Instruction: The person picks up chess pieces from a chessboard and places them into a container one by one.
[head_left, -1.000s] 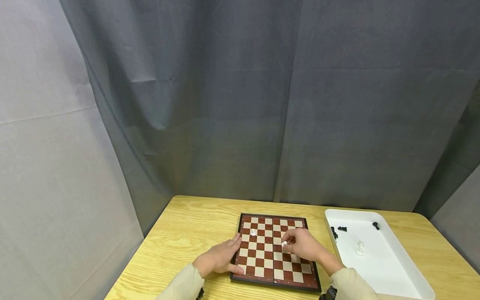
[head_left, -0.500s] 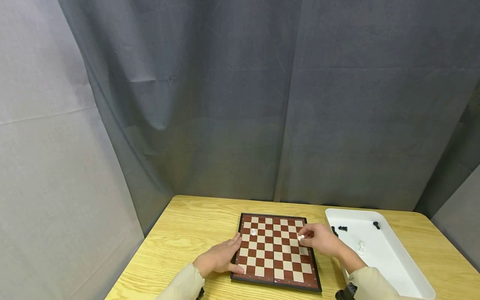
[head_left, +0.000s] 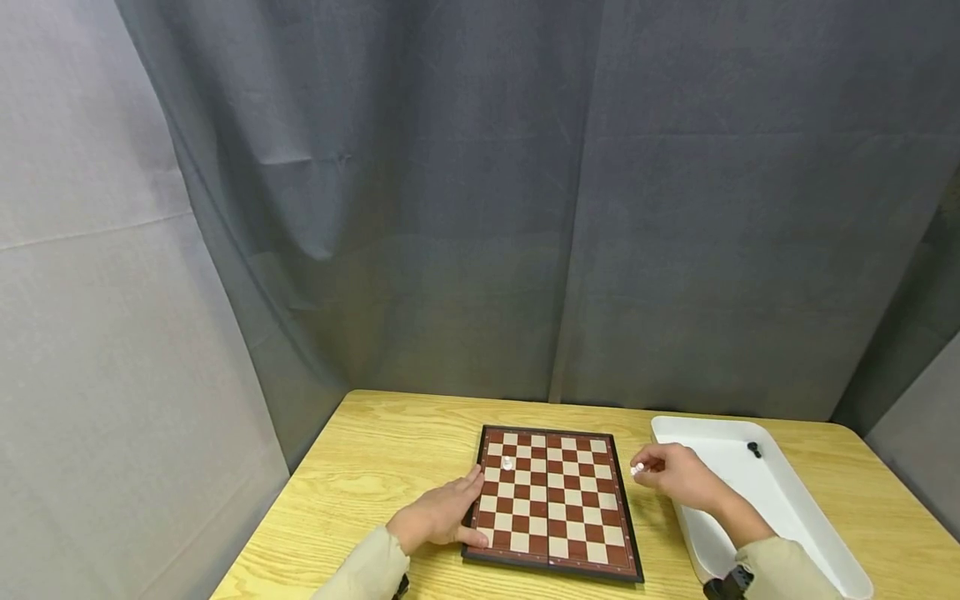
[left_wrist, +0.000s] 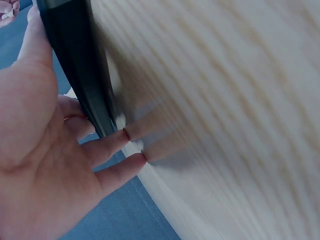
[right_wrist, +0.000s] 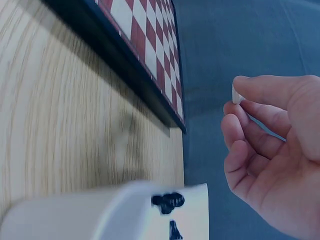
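My right hand (head_left: 682, 477) pinches a small white chess piece (head_left: 637, 469) between thumb and fingertips, over the gap between the chessboard and the tray. Most of that piece is covered by the fingers; its pale end shows in the right wrist view. A red-and-cream chessboard (head_left: 558, 527) with a dark frame lies flat on the table. One white chess piece (head_left: 507, 463) stands near its upper left. At the board's left side rests my left hand (head_left: 438, 510), its thumb at the near corner. In the left wrist view its outstretched fingertips touch the wooden tabletop beside the dark frame (left_wrist: 75, 55).
A white shallow tray (head_left: 821, 542) stands right of the board, partly behind my right forearm. Black chess pieces (right_wrist: 168, 201) lie inside it, one (head_left: 753, 450) near its far right corner. Grey curtains (head_left: 450, 208) hang behind the wooden table (head_left: 405, 433).
From above the board's right half, my right hand has moved right with the white chess piece, past the board's edge. Its arm now covers pieces in the tray. My left hand stays put.
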